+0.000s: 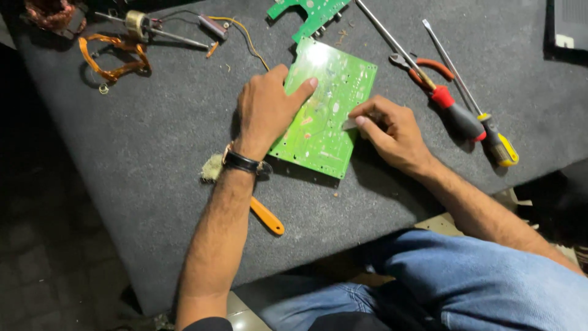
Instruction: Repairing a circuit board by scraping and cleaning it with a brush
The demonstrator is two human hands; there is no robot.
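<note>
You're pressing your left hand (264,107) flat on the left edge of the green circuit board (323,110), fingers spread, index finger stretching across its top, so it's pinning rather than gripping. The board is lying mid-table on the dark grey mat (153,165), solder side up, glare washing out its far corner. Your right hand (392,132) is pinching a small greyish thing (349,124) against the board's right edge; most of it is hiding under your fingertips, so can't say what it is. An orange handle (267,216) is poking out from under your left forearm, its working end hidden. Two screwdrivers (459,119) are lying to the right, and a second green board (309,13) is getting cut off at the far edge.
</note>
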